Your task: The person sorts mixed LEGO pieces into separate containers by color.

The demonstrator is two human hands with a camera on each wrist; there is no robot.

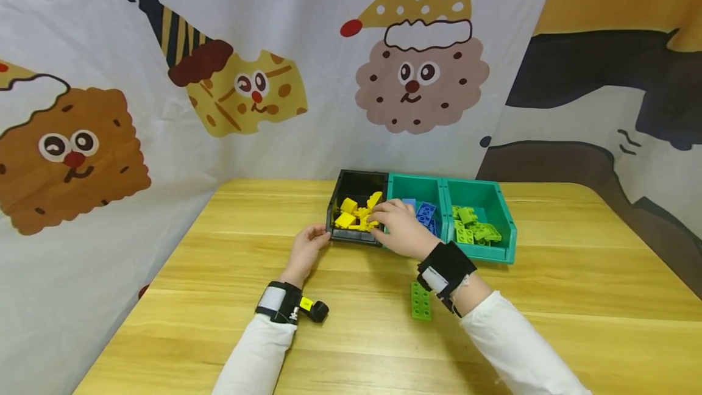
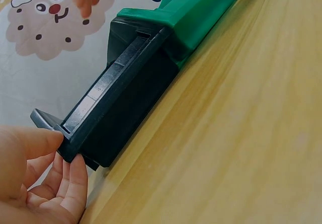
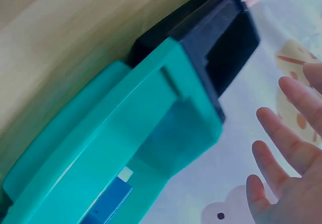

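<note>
Holding one black bin (image 1: pixel 356 188), three bins, one loose green brick (image 1: pixel 420 301)

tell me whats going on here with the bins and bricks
A person is working at three small bins on a wooden table. The left hand has a grip on the near left corner of the black bin, which holds yellow bricks. The right hand hangs open over those bricks. Blue bricks sit in the middle teal bin, green bricks in the right one, and one green brick lies loose on the table.
</note>
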